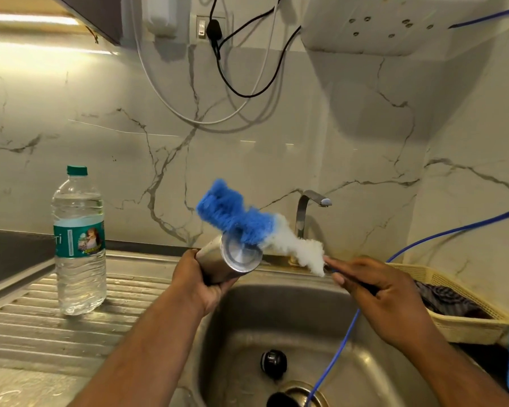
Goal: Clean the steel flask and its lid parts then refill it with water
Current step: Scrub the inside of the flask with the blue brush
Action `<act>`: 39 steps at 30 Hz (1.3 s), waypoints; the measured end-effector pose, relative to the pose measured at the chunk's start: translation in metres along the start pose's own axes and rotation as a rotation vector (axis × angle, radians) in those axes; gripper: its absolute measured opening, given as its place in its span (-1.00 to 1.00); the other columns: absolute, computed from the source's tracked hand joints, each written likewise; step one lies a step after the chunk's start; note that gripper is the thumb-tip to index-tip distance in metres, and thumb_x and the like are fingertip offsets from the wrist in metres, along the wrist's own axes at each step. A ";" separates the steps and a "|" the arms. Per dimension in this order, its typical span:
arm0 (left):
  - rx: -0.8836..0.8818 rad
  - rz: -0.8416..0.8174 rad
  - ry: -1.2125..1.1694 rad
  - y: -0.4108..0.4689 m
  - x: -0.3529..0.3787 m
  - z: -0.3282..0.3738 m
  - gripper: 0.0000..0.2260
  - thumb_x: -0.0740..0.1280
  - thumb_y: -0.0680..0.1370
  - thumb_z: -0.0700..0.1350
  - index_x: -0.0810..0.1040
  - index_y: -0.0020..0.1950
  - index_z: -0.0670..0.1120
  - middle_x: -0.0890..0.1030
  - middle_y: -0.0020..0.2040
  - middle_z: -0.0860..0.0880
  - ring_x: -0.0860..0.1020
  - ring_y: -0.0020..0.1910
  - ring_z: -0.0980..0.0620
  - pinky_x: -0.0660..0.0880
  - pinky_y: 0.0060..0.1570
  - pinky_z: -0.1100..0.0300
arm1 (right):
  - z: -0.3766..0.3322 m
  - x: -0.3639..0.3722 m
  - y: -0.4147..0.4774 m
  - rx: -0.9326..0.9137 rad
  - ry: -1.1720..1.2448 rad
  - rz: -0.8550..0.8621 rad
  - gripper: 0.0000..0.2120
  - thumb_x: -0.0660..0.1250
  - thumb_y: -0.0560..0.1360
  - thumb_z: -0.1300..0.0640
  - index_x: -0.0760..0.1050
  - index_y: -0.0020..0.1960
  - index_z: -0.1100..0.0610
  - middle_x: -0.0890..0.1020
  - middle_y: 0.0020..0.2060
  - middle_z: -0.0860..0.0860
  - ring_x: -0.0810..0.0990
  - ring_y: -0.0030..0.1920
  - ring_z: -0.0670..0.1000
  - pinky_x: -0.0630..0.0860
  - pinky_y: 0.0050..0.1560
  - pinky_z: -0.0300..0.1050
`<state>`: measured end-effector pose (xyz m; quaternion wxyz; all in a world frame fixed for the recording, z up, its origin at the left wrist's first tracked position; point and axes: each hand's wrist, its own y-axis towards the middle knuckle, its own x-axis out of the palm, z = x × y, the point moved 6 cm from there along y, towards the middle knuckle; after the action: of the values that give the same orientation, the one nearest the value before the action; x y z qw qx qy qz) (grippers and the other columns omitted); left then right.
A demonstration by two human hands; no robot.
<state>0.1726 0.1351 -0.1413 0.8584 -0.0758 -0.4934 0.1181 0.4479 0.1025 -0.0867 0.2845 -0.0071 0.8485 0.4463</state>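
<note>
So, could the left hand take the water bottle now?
Probably not yet. The left hand grips the flask, so it is busy. The bottle stands close on the draining board, and nothing lies between them.

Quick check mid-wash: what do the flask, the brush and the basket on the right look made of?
The flask looks like brushed steel: grey sheen, bright reflections on its round end. The brush has fluffy blue and white bristles, probably synthetic. The basket seems to be cream plastic: moulded open lattice, matte.
</note>
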 end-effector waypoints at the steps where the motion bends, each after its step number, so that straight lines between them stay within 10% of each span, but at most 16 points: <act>1: -0.007 -0.011 0.008 0.001 -0.001 -0.002 -0.66 0.21 0.68 -0.02 0.47 0.38 -0.16 0.60 0.15 -0.33 0.62 0.05 -0.34 0.62 -0.45 -0.20 | -0.002 0.004 -0.002 -0.020 -0.019 -0.025 -0.61 0.43 0.52 0.14 0.63 0.24 -0.26 0.67 -0.10 -0.17 0.64 -0.11 -0.07 0.48 -0.18 -0.33; 22: -0.045 0.052 0.050 0.014 -0.011 0.006 -0.63 0.25 0.64 0.01 0.50 0.38 -0.15 0.64 0.16 -0.30 0.63 0.10 -0.31 0.66 -0.31 -0.24 | 0.023 0.006 -0.003 0.079 0.059 -0.106 -0.69 0.38 0.53 0.00 0.63 0.20 -0.30 0.69 -0.14 -0.12 0.65 -0.09 -0.09 0.51 -0.11 -0.30; 28: 0.001 -0.164 0.342 -0.005 0.012 0.000 -0.58 0.25 0.63 0.17 0.56 -0.01 -0.21 0.62 -0.38 -0.16 0.60 -0.52 -0.07 0.57 -0.54 0.17 | 0.033 0.006 -0.006 0.146 0.035 -0.211 -0.61 0.41 0.56 0.13 0.59 0.09 -0.42 0.69 -0.10 -0.28 0.65 -0.01 -0.21 0.50 -0.04 -0.41; 39: 0.054 -0.187 0.468 0.004 0.014 -0.004 -0.65 0.18 0.68 0.08 0.55 0.02 -0.19 0.61 -0.21 -0.16 0.64 -0.39 -0.05 0.61 -0.34 0.16 | 0.028 0.005 -0.005 0.208 0.047 -0.199 -0.69 0.41 0.56 0.17 0.63 0.12 -0.26 0.68 -0.07 -0.40 0.64 0.00 -0.28 0.48 -0.04 -0.48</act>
<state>0.1821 0.1423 -0.1324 0.9582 -0.0321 -0.2828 0.0305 0.4585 0.1221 -0.1049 0.3065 -0.0720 0.8916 0.3254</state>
